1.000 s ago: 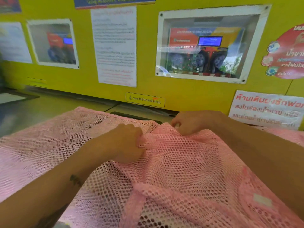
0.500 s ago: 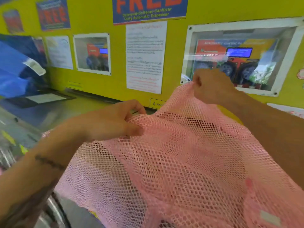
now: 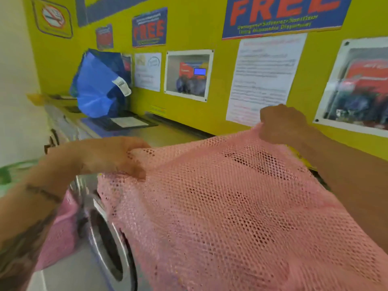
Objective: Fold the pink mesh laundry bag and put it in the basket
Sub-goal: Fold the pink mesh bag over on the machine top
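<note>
While both hands grip, pink mesh laundry bag (image 3: pixel 241 206) raised, fingers seemingly hidden, basket unseen

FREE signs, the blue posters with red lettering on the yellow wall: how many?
3: one large blue poster top right, one medium blue poster at centre-left, one small blurred one beside it. Others may lie outside the frame.

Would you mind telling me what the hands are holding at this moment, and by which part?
Both hold the pink mesh laundry bag by its top edge: left hand at one corner, right hand at the other.
</note>
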